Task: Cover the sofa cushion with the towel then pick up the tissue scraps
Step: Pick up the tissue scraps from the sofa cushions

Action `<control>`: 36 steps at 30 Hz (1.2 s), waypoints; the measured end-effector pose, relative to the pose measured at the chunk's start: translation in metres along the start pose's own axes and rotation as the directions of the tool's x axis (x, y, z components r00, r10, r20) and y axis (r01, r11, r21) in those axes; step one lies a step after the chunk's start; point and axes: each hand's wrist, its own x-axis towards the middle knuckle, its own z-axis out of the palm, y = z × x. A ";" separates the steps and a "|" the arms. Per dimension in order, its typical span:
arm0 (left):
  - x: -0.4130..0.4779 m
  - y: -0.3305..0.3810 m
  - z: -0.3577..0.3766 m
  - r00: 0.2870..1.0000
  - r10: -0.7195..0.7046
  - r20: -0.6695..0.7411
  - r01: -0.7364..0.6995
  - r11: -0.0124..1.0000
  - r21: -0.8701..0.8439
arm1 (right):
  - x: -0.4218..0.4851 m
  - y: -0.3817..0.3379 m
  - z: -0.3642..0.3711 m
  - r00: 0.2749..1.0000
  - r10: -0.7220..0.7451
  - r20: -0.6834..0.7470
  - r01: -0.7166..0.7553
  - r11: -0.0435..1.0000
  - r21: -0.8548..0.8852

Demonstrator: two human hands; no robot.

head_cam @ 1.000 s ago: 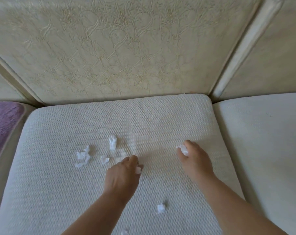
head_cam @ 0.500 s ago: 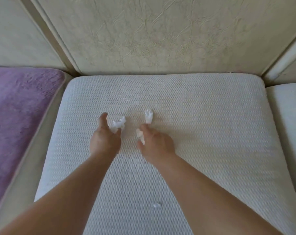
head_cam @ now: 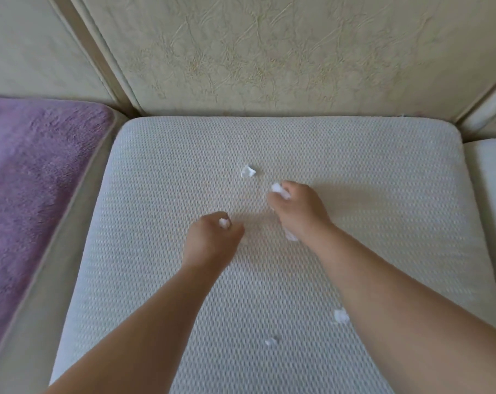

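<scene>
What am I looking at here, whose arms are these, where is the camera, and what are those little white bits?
There is no machine here. These are a person's two bare arms, filmed by one camera worn on the head, which looks forward and down at a sofa. A white woven towel covers the middle seat cushion. The left hand pinches a tissue scrap, and the right hand grips a second scrap. More scraps lie loose on the towel: a far scrap beyond the hands, a near scrap beside the right forearm, and a small scrap closer to the camera. Another white bit under the right wrist is half hidden. A purple cloth lies on the seat to the left.
</scene>
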 end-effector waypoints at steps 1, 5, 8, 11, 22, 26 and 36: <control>-0.007 -0.001 0.002 1.000 0.011 0.011 -0.011 1.000 -0.012 | -0.009 0.006 -0.005 0.997 0.045 -0.055 -0.043 0.998 0.043; -0.016 0.002 0.001 0.999 0.053 -0.005 -0.053 0.998 -0.015 | -0.048 0.030 -0.018 0.990 0.095 -0.109 -0.087 0.994 0.070; 0.003 0.023 -0.005 0.991 0.114 -0.069 -0.115 0.993 -0.011 | -0.057 0.033 -0.028 0.989 0.064 -0.135 -0.052 0.994 0.094; 0.030 0.047 -0.003 0.981 0.185 -0.053 -0.182 0.982 0.057 | -0.062 0.035 -0.033 0.986 0.041 -0.160 -0.020 0.992 0.126; 0.056 0.057 0.025 0.995 0.062 0.074 -0.073 0.986 0.153 | -0.063 0.057 -0.027 0.981 0.188 -0.055 -0.172 0.961 0.218; 0.001 0.044 0.020 0.983 0.169 0.070 -0.168 0.986 -0.014 | -0.086 0.053 -0.049 0.950 0.295 -0.104 -0.244 0.906 0.345; -0.127 -0.030 0.019 0.768 0.440 0.465 -0.583 0.781 0.224 | -0.192 0.059 -0.030 0.949 0.305 -0.086 -0.312 0.946 -0.084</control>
